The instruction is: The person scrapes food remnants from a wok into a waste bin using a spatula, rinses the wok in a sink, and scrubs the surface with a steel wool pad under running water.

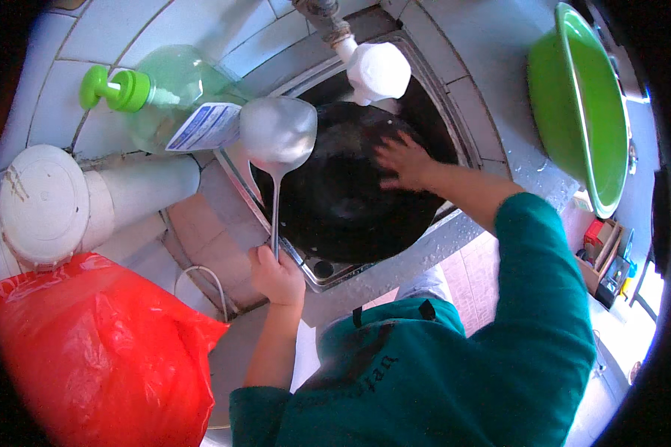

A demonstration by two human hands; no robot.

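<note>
A black wok [341,218] sits in the metal-rimmed sink [331,277]. My left hand [278,277] is closed around the handle of a metal wok spatula [279,134]. Its broad blade points up and away, over the wok's left side. My right hand [405,162] reaches over the right part of the wok with its fingers spread and nothing in them. It is slightly blurred, and whether the fingertips touch the wok's surface I cannot tell. Above the wok's far edge is a tap outlet with a white fitting [378,72].
A clear green pump bottle [170,89] leans by the tiled wall. White capped pipe [45,204] and a red plastic bag [106,352] take up the left. On the right counter, a green basin [559,106] stands tilted; wet drops dot the counter edge [425,251].
</note>
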